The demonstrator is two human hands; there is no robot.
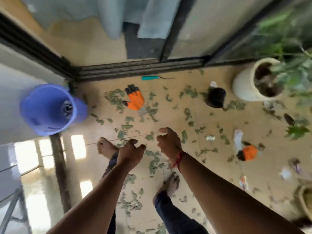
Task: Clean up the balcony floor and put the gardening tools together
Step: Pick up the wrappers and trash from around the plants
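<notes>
Leaf-littered floor (217, 120) underfoot, blue bucket (45, 110) at ten o'clock, orange glove (135, 100) at twelve, teal tool (150, 78) beyond it, left hand (130, 153) and right hand (168, 142) loosely curled, empty: cleanup looks barely begun, and the next move likely calls for stooping to gather.

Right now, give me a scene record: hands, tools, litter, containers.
left hand: empty, fingers loosely curled, over the floor
right hand: empty, fingers loosely curled, red thread at the wrist
gloves: orange glove near the door track; second orange glove far off to the right
tool: teal-handled tool lying along the door track
litter: leaf scraps scattered across the floor
containers: blue bucket left; black pot beside white planter
</notes>
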